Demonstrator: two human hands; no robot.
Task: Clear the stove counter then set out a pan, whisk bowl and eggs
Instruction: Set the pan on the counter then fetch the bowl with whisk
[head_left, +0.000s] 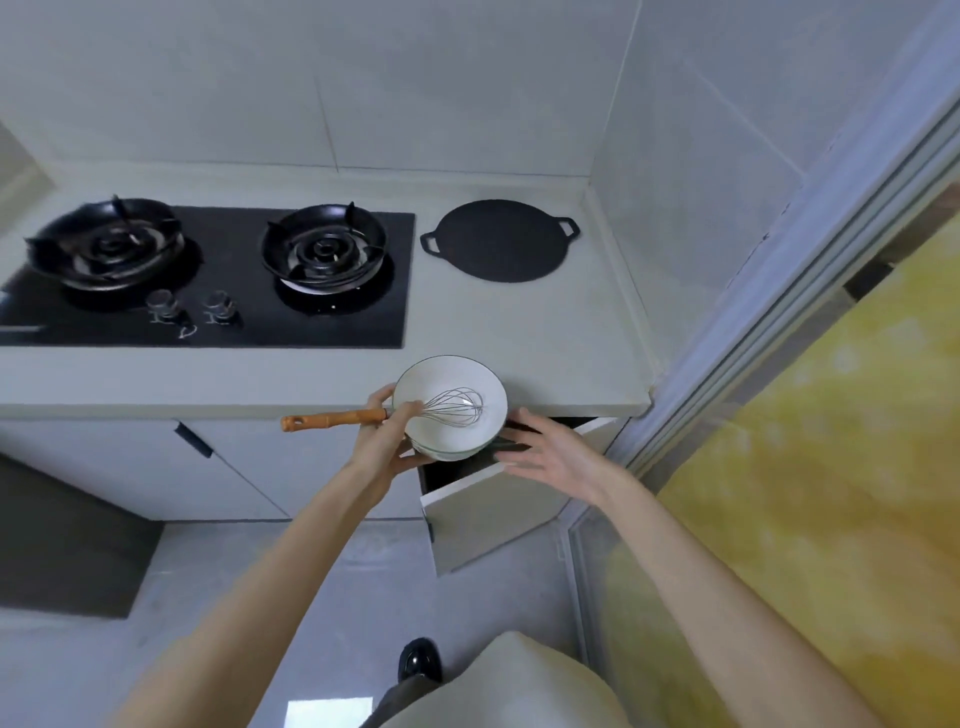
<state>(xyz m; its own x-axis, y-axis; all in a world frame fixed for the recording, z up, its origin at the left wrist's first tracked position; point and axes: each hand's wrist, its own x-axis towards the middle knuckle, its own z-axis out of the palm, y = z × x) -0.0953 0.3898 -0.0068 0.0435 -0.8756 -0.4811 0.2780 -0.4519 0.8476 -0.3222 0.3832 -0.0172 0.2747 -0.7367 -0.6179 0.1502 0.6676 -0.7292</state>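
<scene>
Black shoe (420, 660) on grey floor, nearest. Cabinet door (493, 514) ajar under the counter (519, 332). Right hand (550, 452) spread open, fingers at the door's top edge, holding nothing. Left hand (384, 441) grips white bowl (441, 384) at the counter edge, whisk (332, 418) lying in it. Flat black pan (498, 241) on the counter, just right of the stove (208, 280).

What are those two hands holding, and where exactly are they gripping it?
The left hand grips the white ceramic bowl at its left rim and underside, pinning the wooden-handled wire whisk there. The right hand holds nothing.
</scene>
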